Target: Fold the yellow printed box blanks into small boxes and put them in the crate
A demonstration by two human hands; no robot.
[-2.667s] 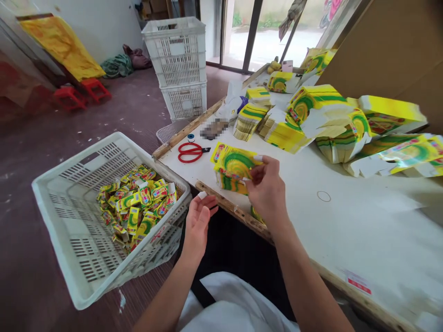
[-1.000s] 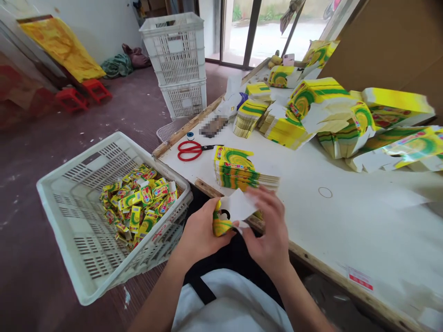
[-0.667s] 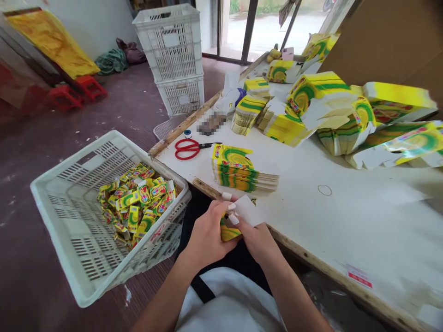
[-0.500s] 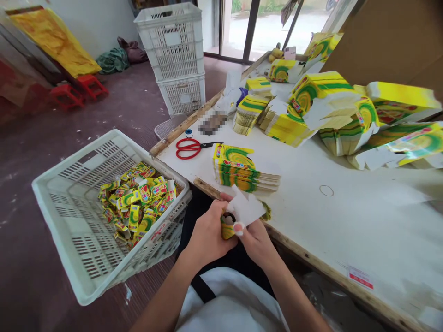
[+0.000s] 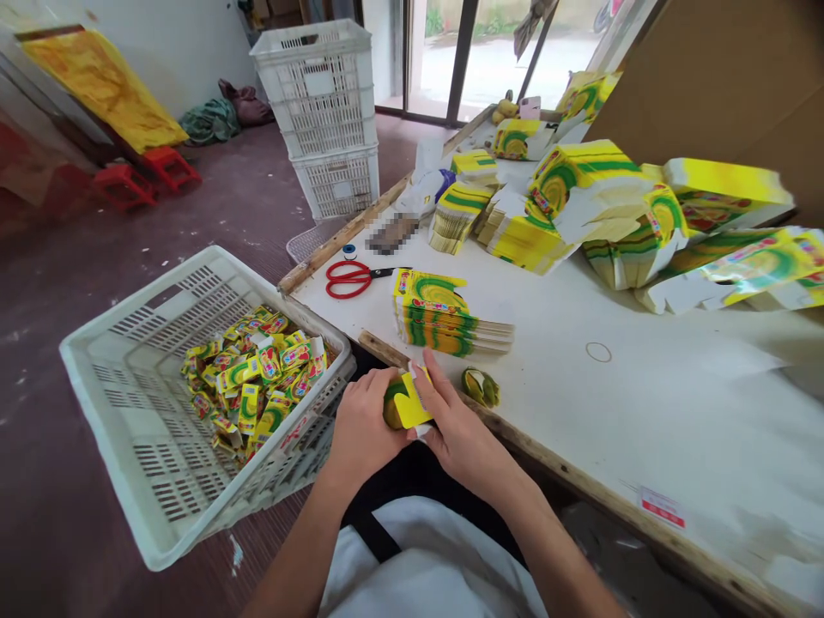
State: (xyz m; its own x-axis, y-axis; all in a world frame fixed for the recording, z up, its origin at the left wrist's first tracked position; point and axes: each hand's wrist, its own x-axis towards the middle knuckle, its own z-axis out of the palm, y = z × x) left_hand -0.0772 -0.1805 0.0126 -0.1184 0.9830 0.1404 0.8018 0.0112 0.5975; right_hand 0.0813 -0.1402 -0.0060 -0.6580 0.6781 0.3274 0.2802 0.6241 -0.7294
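- Clearly, both hands were together over the person's lap, at the near edge of the white table (image 5: pixel 566 412).
- Left hand (image 5: pixel 366 421): curled closed around the yellow-and-green carton (image 5: pixel 415 408), thumb side facing the right hand.
- Right hand (image 5: pixel 454 421): partly closed, index finger and thumb at the carton's yellow flap; white coverings seen on both tips. How firmly it gripped, I could not tell.
- Carton position: between the two hands, just off the table edge, partly hidden by fingers.
- Just beyond the hands: a stack of flat cartons (image 5: pixel 431 313), lying on the table, edges fanned to the right.
- Near the right hand: a small green-and-yellow bundle (image 5: pixel 481 388), on the table by the wooden edging.
- Behind the stack's left end: red-handled scissors (image 5: pixel 348 280), with a blue spool (image 5: pixel 348 251) near.
- To the person's left: a white crate (image 5: pixel 106 412) holding a heap of small cartons (image 5: pixel 251 408).
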